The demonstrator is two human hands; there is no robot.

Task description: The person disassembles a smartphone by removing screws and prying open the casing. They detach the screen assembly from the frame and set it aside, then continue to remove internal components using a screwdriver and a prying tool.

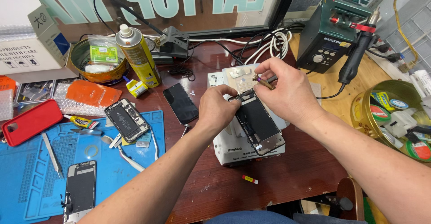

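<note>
Left hand [217,109]: fingers pinched together on the top edge of the black rectangular phone screen panel [258,125].
Right hand [287,89]: fingers closed around a thin brass-tipped tool [263,82], tip just above the panel's top end.
Panel: lies tilted on a white box-shaped heating platform [229,150], mid dark wooden tabletop [287,174].
Left of platform: black phone [180,103] lying flat; opened phone body [127,120] on blue work mat [27,179].
Behind: yellow spray can [138,56], upright.
</note>
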